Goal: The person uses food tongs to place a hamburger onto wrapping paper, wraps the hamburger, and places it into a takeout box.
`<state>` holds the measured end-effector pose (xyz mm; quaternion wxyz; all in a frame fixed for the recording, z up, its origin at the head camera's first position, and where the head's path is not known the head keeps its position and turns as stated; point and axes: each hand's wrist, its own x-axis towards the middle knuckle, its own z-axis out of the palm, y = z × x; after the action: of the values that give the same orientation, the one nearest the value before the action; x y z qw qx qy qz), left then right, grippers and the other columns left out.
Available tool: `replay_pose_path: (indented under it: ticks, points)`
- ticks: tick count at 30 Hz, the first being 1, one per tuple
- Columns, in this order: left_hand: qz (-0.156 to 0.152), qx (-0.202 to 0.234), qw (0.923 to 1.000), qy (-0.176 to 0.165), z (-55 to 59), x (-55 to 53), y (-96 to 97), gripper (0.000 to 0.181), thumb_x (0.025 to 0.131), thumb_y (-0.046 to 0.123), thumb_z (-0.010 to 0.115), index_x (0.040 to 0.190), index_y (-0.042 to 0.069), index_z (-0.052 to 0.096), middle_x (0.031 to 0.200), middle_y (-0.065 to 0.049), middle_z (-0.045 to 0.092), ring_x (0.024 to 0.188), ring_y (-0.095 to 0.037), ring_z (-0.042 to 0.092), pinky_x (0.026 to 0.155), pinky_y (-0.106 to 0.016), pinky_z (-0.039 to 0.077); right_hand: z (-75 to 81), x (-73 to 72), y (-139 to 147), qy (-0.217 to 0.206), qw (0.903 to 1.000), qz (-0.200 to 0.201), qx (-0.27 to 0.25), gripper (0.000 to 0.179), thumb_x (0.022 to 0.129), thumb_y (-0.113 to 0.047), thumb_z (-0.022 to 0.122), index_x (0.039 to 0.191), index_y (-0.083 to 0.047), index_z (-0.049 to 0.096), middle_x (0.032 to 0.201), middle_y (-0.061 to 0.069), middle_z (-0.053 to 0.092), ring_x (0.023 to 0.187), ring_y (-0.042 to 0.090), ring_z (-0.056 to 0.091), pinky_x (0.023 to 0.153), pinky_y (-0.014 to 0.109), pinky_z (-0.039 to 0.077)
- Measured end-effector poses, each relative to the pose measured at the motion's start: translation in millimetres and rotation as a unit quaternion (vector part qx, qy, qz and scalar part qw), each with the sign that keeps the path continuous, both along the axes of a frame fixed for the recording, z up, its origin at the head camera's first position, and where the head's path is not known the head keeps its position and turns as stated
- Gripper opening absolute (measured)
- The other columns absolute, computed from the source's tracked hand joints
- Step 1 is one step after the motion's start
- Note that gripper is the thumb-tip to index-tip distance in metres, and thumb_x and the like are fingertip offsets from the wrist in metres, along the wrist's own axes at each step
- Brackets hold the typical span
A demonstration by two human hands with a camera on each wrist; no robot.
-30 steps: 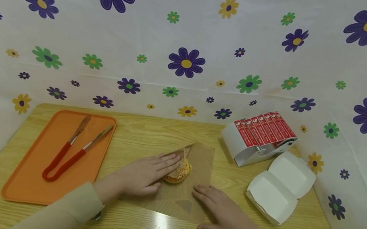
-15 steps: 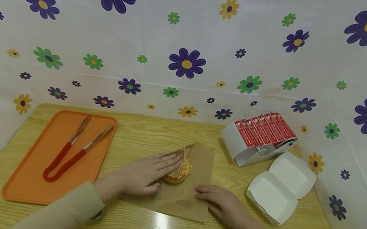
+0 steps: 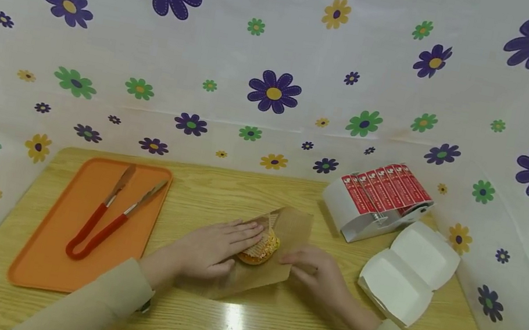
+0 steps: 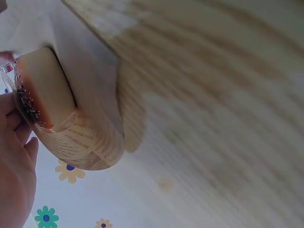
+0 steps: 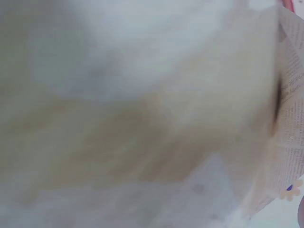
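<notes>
A seeded bun [image 3: 270, 248] lies on brown printed wrapping paper [image 3: 243, 285] mid-table, with a fold of the paper over its left part. My left hand [image 3: 213, 244] rests on that fold, fingers straight, pressing it over the bun. At the paper's right edge, my right hand [image 3: 321, 275] pinches the sheet between thumb and fingers and holds that side raised. In the left wrist view the bun [image 4: 47, 85] shows its pale side and dark and white seeds, the left hand [image 4: 16, 156] beside it. Only a strip of paper [image 5: 292, 114] shows clearly in the right wrist view.
On the left, an orange tray [image 3: 45, 232] bears red-handled tongs [image 3: 96, 230], spread apart. A white holder with red-labelled packets [image 3: 387, 189] stands at the back right. In front of it lies an opened white clamshell box [image 3: 398, 283]. A flowered sheet [image 3: 231, 53] hangs behind the table.
My right hand has gone from lying flat on the paper to gripping its right edge, lifting it and drawing it toward the bun. My left hand has stayed on the fold.
</notes>
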<state>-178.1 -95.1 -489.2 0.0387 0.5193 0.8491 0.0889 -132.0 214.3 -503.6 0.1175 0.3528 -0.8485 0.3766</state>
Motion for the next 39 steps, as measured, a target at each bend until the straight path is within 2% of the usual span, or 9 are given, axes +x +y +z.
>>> replay_pose_path:
  ticks: [4,7,13,17,22,29,32,35,39]
  points:
    - [-0.003,0.013,0.9999,-0.006,-0.3,-2.7,0.5,0.069,0.105,0.027,0.046,0.168,0.005,0.026,0.177,-0.01,0.022,0.165,-0.026,0.023,0.136,-0.044,0.022,5.0,-11.6,-15,0.024,0.9989,0.006,-0.04,0.022,0.081,0.007,0.082,0.1,-0.004,0.081,0.101,0.012,0.082,0.095,0.027,0.076,0.093,0.034,0.064]
    - [-0.006,0.021,0.9997,-0.012,-0.9,-4.6,1.1,0.068,0.105,0.026,0.045,0.167,0.004,0.03,0.177,-0.011,0.025,0.165,-0.026,0.025,0.136,-0.045,0.022,4.1,-18.8,-27,0.032,0.9973,-0.008,-0.066,0.02,0.08,0.009,0.083,0.097,-0.003,0.081,0.098,0.013,0.082,0.093,0.028,0.076,0.092,0.032,0.063]
    - [0.004,0.014,0.9995,-0.026,0.8,-4.3,1.6,0.062,0.107,0.027,0.042,0.162,-0.001,0.039,0.174,-0.015,0.028,0.163,-0.029,0.028,0.136,-0.046,0.023,1.8,-28.1,-44,-0.039,0.9912,-0.086,-0.094,0.012,0.086,0.005,0.082,0.097,0.0,0.081,0.098,0.015,0.082,0.092,0.032,0.077,0.088,0.033,0.065]
    - [0.029,0.04,0.9962,-0.072,0.7,-3.4,0.1,0.059,0.108,0.025,0.042,0.16,-0.004,0.042,0.172,-0.019,0.032,0.161,-0.034,0.032,0.134,-0.049,0.028,2.0,-32.3,-50,-0.063,0.9872,-0.111,-0.096,0.009,0.088,0.003,0.082,0.096,0.0,0.081,0.095,0.014,0.082,0.088,0.031,0.077,0.084,0.033,0.065]
    - [0.064,0.119,0.9789,-0.153,-1.6,-2.5,-2.7,0.056,0.113,0.025,0.044,0.162,-0.001,0.038,0.172,-0.019,0.032,0.159,-0.037,0.035,0.132,-0.053,0.031,5.0,-36.2,-53,-0.087,0.9856,-0.116,-0.088,0.006,0.088,0.0,0.083,0.093,0.0,0.081,0.091,0.013,0.082,0.086,0.029,0.077,0.083,0.033,0.065]
    - [0.13,0.209,0.9422,-0.227,0.2,-2.0,-0.1,0.057,0.111,0.031,0.053,0.16,0.003,0.045,0.171,-0.018,0.036,0.158,-0.038,0.037,0.131,-0.057,0.029,7.9,-41.2,-54,-0.138,0.9801,-0.116,-0.082,0.006,0.09,-0.006,0.084,0.091,-0.001,0.081,0.088,0.011,0.081,0.088,0.025,0.076,0.087,0.038,0.066]
    - [0.164,0.224,0.9328,-0.23,-0.9,-3.2,4.4,0.058,0.108,0.034,0.061,0.156,0.004,0.051,0.167,-0.018,0.043,0.155,-0.038,0.042,0.131,-0.056,0.031,7.5,-43.6,-54,-0.166,0.9741,-0.123,-0.09,0.006,0.089,-0.005,0.084,0.092,-0.001,0.081,0.09,0.012,0.081,0.089,0.021,0.075,0.089,0.04,0.067]
    - [0.191,0.224,0.9331,-0.207,-5.7,-4.4,9.0,0.057,0.105,0.036,0.067,0.15,0.003,0.059,0.162,-0.016,0.051,0.151,-0.036,0.05,0.128,-0.054,0.037,7.1,-45.5,-55,-0.183,0.9698,-0.13,-0.096,0.006,0.089,-0.004,0.085,0.092,-0.001,0.081,0.09,0.013,0.08,0.089,0.02,0.075,0.09,0.043,0.067]
    - [0.212,0.241,0.9299,-0.18,-10.5,-3.9,14.3,0.046,0.104,0.029,0.071,0.14,0.001,0.067,0.153,-0.014,0.061,0.143,-0.034,0.059,0.123,-0.051,0.046,7.8,-46.4,-57,-0.201,0.9639,-0.14,-0.105,0.007,0.089,-0.004,0.084,0.094,0.0,0.081,0.092,0.015,0.081,0.091,0.022,0.076,0.092,0.045,0.066]
